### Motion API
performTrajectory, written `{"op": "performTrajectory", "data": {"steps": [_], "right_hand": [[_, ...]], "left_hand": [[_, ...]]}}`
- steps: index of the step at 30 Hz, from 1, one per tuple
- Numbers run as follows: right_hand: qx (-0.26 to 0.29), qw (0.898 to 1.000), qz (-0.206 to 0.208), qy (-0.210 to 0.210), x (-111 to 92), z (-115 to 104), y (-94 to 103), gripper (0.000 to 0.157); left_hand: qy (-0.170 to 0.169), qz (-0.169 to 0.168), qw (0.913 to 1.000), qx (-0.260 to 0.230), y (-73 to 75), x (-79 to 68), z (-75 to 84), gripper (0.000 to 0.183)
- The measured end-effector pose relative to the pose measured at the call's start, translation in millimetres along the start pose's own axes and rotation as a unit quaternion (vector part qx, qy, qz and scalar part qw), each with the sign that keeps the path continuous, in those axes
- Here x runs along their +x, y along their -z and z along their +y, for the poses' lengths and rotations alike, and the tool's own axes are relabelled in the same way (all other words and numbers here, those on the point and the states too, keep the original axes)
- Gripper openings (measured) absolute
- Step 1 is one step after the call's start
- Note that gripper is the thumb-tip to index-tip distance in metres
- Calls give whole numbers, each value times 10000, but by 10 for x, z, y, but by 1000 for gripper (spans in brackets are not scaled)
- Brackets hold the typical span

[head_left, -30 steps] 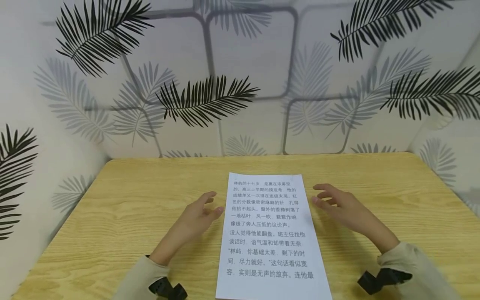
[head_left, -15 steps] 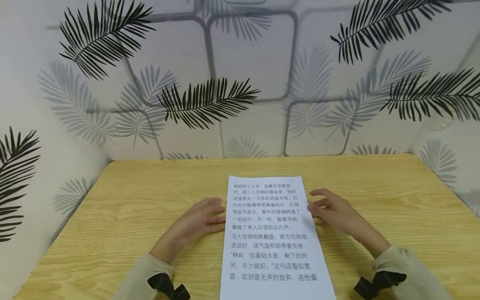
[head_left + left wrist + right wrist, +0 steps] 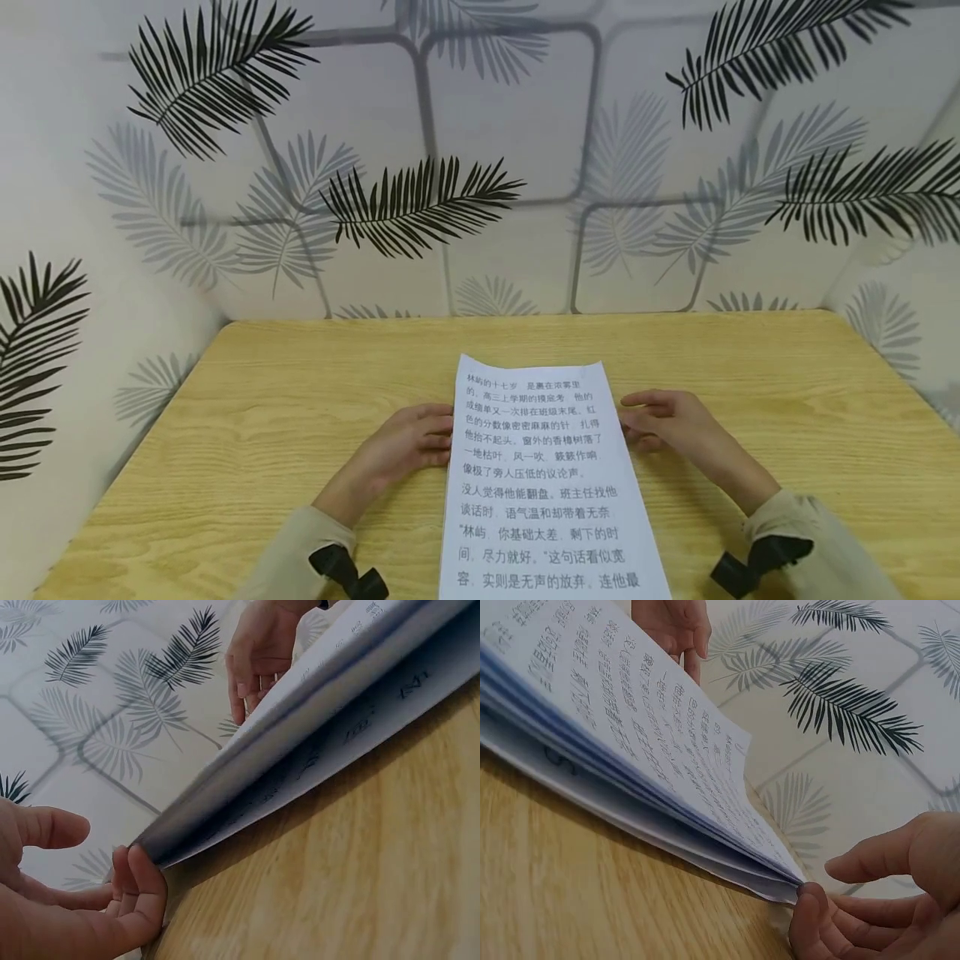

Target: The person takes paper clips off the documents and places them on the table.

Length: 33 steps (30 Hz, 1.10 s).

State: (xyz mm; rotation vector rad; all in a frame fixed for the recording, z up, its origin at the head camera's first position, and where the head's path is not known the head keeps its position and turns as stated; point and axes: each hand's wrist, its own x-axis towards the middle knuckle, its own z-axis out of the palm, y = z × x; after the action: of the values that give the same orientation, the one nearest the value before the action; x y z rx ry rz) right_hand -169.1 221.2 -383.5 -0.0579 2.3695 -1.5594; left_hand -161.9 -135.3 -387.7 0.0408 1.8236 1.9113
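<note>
The stack of printed sheets (image 3: 543, 508) lies lengthwise over the bench (image 3: 247, 433) at the lower centre of the head view, its upper edge bowed; whether that end is off the wood is hard to tell; the left hand (image 3: 408, 442) and right hand (image 3: 667, 425) flank it, and in the wrist views each grip stands apart, thumb clear of the paper and fingertips at its edge, not clamped; the layers splay along their sides, with a dark gap above the lowest ones; for good handling, I would keep both hands level and press inward evenly, so the edges meet flush; too hard a squeeze would probably bow the paper further, while uneven pressure could skew the layers.
</note>
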Motion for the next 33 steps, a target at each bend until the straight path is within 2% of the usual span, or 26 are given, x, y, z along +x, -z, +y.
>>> {"op": "performTrajectory", "data": {"steps": [5, 10, 15, 18, 22, 26, 30, 33], "right_hand": [[-19, 10000, -59, -56, 17, -4, -31, 40], [-165, 9998, -19, -146, 18, -27, -73, 37], [-262, 9995, 17, -169, 11, -23, -103, 34], [-307, 9993, 38, -202, 7, -18, -118, 32], [-432, 9989, 21, -170, -3, -16, -137, 34], [-601, 9982, -27, -19, -13, -12, -146, 38], [-646, 9979, -2, 57, -21, -11, -157, 39], [-714, 9974, 52, 102, -23, -16, -153, 39]], "left_hand": [[-278, 11, 9987, 437, -3, 7, -43, 40], [-616, 284, 9914, 1117, -25, 9, -63, 30], [-558, 300, 9885, 1373, -48, -24, -49, 23], [-493, 422, 9826, 1742, -61, -54, -24, 20], [-394, 728, 9690, 2326, -80, -80, 16, 16], [-287, 993, 9572, 2703, -107, -109, 38, 12], [-501, 1212, 9483, 2890, -111, -112, 30, 11], [-820, 1254, 9503, 2729, -84, -101, 16, 12]]}}
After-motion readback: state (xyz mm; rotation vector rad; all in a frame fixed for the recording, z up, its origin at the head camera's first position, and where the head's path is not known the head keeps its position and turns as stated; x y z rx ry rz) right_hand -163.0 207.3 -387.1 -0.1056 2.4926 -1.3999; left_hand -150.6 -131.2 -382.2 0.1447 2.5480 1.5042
